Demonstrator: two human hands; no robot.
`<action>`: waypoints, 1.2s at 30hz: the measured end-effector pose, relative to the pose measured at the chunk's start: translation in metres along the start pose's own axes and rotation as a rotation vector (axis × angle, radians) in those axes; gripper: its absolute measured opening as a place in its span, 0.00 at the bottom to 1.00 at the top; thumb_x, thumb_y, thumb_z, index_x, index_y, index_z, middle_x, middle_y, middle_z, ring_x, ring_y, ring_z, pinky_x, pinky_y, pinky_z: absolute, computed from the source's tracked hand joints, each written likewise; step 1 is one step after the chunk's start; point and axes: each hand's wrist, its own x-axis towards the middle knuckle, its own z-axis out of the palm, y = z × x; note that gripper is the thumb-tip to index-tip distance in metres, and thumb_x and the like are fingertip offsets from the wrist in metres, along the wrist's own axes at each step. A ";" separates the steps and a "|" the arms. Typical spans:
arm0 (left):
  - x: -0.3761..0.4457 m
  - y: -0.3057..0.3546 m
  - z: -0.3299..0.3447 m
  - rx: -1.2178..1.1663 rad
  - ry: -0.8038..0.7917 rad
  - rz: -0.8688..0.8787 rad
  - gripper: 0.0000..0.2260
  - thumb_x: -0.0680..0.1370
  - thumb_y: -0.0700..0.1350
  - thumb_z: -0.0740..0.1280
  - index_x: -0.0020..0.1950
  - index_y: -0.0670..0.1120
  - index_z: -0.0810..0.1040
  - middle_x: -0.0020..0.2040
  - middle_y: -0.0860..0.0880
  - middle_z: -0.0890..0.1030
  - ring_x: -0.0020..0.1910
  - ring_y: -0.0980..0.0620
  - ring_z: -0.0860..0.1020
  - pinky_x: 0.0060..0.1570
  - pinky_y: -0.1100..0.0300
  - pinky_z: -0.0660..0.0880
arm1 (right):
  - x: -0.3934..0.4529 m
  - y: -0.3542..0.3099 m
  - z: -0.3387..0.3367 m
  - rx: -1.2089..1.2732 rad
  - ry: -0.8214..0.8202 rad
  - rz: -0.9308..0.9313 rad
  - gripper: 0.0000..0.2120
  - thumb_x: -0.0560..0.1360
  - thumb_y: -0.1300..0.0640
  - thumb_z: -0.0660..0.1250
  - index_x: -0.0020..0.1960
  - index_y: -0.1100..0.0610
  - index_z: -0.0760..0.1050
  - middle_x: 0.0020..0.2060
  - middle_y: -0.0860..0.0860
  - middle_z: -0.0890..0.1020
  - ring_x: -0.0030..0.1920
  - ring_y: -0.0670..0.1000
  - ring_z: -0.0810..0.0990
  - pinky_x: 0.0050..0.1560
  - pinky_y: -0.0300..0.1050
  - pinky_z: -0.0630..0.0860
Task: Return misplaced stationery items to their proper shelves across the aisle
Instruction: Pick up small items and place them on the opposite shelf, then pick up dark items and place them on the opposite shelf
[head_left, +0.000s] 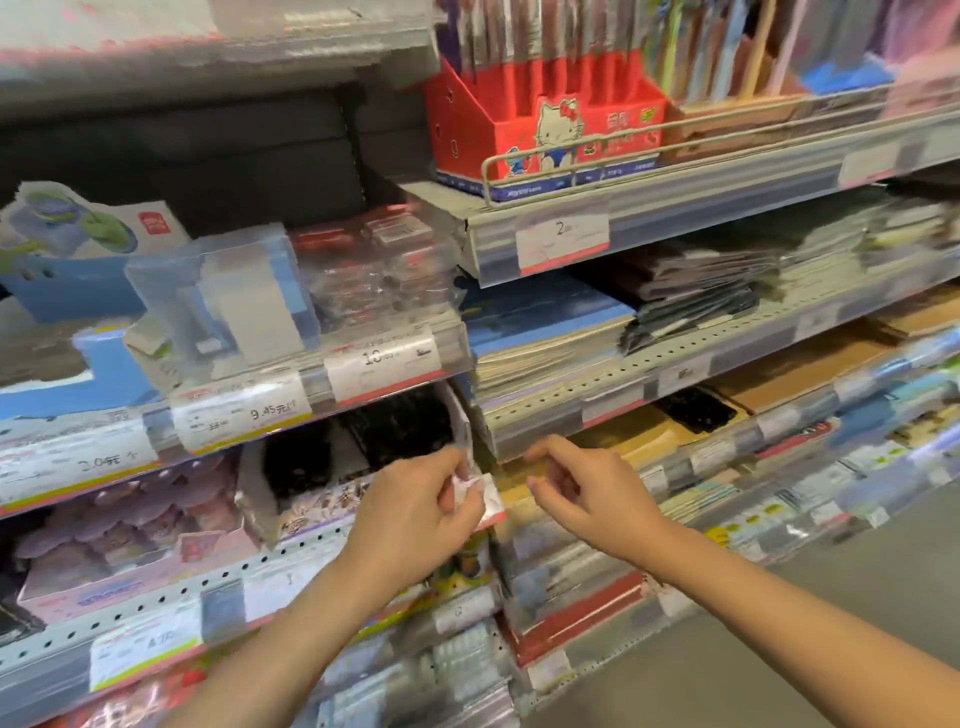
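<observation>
My left hand (415, 509) pinches a small white and pink packet (488, 496) at the front of the third shelf down, close to the upright between two shelf bays. My right hand (582, 488) hovers just right of it, fingers curled and apart, holding nothing. Behind the packet lie dark patterned items (400, 426) in a white tray. The whole view is blurred, so the print on the packet is unreadable.
A red cartoon-cat display box (545, 124) stands on the upper right shelf behind a wire rail. Stacked notebooks (545, 332) and dark folders (691, 306) fill the right bay. Clear boxes (244, 301) and price tags (384, 361) line the left shelf. Grey floor (779, 649) lies at lower right.
</observation>
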 end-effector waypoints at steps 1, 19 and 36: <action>0.006 0.010 0.011 -0.008 -0.012 0.002 0.16 0.68 0.58 0.57 0.40 0.47 0.76 0.24 0.53 0.69 0.27 0.55 0.70 0.32 0.57 0.70 | -0.003 0.015 -0.009 -0.007 -0.010 0.009 0.13 0.73 0.48 0.62 0.55 0.53 0.75 0.27 0.38 0.70 0.28 0.36 0.68 0.31 0.42 0.67; 0.146 0.138 0.259 -0.221 -0.335 -0.272 0.05 0.72 0.45 0.63 0.45 0.46 0.74 0.29 0.55 0.71 0.30 0.55 0.70 0.34 0.58 0.69 | -0.005 0.306 -0.128 -0.162 -0.128 0.260 0.10 0.75 0.54 0.64 0.53 0.57 0.75 0.28 0.41 0.72 0.32 0.47 0.73 0.29 0.40 0.64; 0.252 0.163 0.356 -0.127 -0.587 -0.801 0.11 0.79 0.54 0.56 0.49 0.50 0.75 0.45 0.48 0.78 0.42 0.51 0.77 0.39 0.62 0.68 | 0.063 0.369 -0.105 -0.271 -0.408 0.446 0.18 0.76 0.51 0.63 0.55 0.65 0.75 0.53 0.62 0.81 0.54 0.59 0.79 0.48 0.46 0.74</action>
